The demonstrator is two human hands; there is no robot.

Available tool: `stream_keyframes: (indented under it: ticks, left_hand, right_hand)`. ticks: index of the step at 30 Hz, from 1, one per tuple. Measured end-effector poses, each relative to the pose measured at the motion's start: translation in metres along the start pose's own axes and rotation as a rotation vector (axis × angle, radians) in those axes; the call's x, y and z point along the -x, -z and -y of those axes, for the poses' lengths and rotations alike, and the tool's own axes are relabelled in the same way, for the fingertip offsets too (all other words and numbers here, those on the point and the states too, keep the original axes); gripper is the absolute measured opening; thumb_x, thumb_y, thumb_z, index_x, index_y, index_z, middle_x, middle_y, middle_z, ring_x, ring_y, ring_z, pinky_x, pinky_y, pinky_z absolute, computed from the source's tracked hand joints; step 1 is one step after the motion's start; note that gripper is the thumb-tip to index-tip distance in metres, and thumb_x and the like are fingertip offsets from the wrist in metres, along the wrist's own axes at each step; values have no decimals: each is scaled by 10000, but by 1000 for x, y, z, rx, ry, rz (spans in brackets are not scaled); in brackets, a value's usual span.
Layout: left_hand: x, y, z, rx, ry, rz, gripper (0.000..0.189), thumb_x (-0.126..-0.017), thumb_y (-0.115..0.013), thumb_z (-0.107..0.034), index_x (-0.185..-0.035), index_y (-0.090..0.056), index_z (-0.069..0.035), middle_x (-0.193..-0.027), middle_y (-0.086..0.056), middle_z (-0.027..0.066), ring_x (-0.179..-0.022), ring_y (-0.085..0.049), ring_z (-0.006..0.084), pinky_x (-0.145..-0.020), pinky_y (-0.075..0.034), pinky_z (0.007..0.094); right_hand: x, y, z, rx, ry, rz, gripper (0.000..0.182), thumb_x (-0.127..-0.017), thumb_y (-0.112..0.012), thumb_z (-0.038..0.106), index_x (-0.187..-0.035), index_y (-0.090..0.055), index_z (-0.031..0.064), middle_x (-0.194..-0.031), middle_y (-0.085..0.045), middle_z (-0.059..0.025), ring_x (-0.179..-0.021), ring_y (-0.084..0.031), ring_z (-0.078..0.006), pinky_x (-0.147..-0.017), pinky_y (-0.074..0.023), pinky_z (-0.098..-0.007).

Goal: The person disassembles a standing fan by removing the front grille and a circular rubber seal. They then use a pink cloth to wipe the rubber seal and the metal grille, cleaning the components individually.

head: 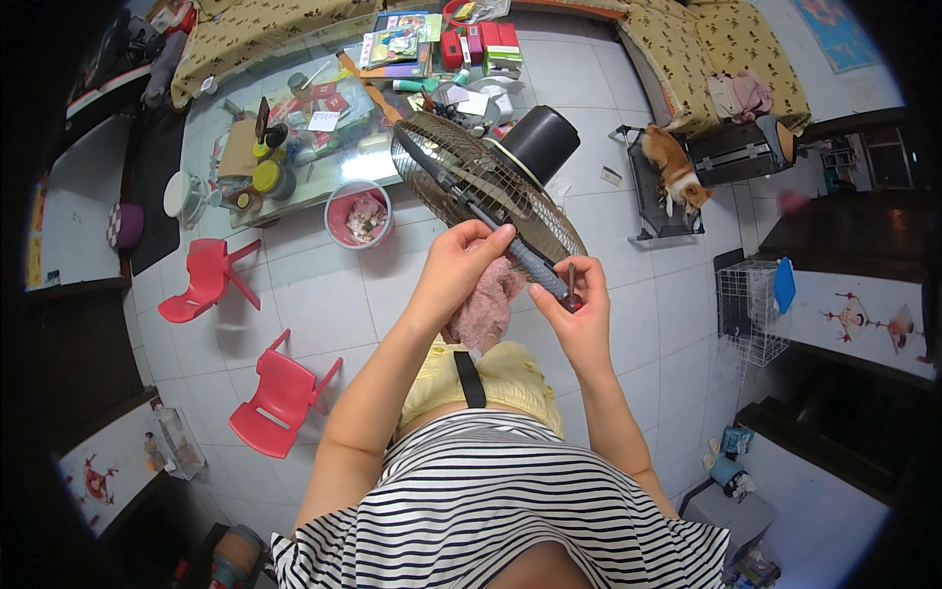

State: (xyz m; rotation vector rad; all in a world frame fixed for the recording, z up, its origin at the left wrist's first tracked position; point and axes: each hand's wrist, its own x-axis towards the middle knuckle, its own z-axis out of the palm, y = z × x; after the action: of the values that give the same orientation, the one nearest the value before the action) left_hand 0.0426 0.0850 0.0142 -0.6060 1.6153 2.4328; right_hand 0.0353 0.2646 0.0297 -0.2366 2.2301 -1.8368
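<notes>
An electric fan with a round wire grille (478,169) and a black motor housing (541,143) stands before me, its rim towards me. My left hand (464,265) grips the dark plastic rim band (526,258) between thumb and fingers, with a pink cloth (486,305) hanging beneath the palm. At the band's lower right end is my right hand (578,302); its thumb and fingers hold a small screwdriver (572,283), whose metal shaft points up and whose reddish handle is mostly hidden by the fingers. Whether the grille's halves are joined at the band cannot be told.
A glass-topped table (316,184) loaded with jars, papers and boxes stands at the upper left, a pink-lined waste bin (359,213) beside it. Two red child's chairs (276,401) are at the left. A dog (673,166) lies on a raised pet bed (640,202) at the right, near a wire cage (751,313).
</notes>
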Motion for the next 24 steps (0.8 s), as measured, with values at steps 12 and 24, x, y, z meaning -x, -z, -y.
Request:
stream_keyframes:
  ticks: [12, 24]
  left_hand:
    - [0, 1, 2, -3, -7, 8, 275, -940, -600, -277, -947, -654, -8, -721, -555, -36, -629, -483, 18, -556, -399, 188]
    - [2, 2, 4, 58, -52, 23, 284, -950, -579, -279, -1000, -649, -8, -742, -540, -46, -672, -484, 32, -593, -393, 187]
  right_hand:
    - [0, -3, 1, 1, 4, 4, 318, -863, -687, 95, -1087, -469, 38, -859, -541, -9, -753, -531, -55, -646, -421, -195]
    - [-1, -3, 10, -56, -100, 14, 318, -853, -699, 93, -1079, -482, 38, -889, -561, -13, -786, -526, -56, -671, -428, -202]
